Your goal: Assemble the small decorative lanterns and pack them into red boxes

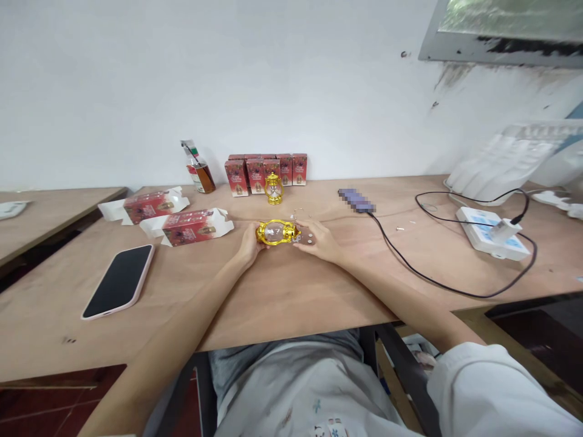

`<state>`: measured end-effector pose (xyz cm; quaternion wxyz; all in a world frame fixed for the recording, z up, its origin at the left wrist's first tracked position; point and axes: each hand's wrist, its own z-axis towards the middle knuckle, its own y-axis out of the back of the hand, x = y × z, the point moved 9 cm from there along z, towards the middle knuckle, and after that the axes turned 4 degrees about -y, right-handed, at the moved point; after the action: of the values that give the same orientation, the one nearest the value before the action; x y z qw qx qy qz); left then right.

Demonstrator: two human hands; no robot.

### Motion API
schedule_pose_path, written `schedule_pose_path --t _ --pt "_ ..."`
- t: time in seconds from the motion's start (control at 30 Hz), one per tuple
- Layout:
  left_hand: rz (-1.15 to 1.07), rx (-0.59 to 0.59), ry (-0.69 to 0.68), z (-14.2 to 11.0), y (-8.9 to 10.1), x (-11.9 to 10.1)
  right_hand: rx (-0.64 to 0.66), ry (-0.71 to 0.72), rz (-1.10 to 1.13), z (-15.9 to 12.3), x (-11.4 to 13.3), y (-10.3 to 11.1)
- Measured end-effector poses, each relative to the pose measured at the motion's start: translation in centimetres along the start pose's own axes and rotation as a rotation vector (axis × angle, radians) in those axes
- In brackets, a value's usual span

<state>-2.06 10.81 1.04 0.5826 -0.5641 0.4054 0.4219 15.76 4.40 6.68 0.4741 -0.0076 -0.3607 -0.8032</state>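
A small gold lantern (275,232) with a clear middle lies on its side in front of me, its top toward the right. My left hand (249,245) is closed around its base end. At the top end, my right hand (320,240) has thumb and fingers apart, close to the lantern's cap; whether it touches the cap I cannot tell. Several tiny round pieces (310,238) lie beside the right fingers, and a thin wire loop (301,212) is just beyond them. A second gold lantern (273,189) stands upright farther back.
Several red boxes (237,178) stand by the wall near a bottle (200,171). Two opened red boxes (194,228) lie at left, behind a phone (119,281). On the right are a blurred purple device (356,201), a black cable (412,267) and a white power strip (489,235).
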Motion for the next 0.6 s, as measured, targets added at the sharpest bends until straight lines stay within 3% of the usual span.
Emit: schedule_pose_path --t 0.23,0.6 --pt "0.032 -0.023 0.007 0.08 0.06 0.18 0.050 0.009 0.049 0.01 0.09 -0.33" --pt "0.008 -0.032 -0.012 -0.19 -0.14 0.00 0.016 -0.038 0.056 0.01 0.04 -0.12"
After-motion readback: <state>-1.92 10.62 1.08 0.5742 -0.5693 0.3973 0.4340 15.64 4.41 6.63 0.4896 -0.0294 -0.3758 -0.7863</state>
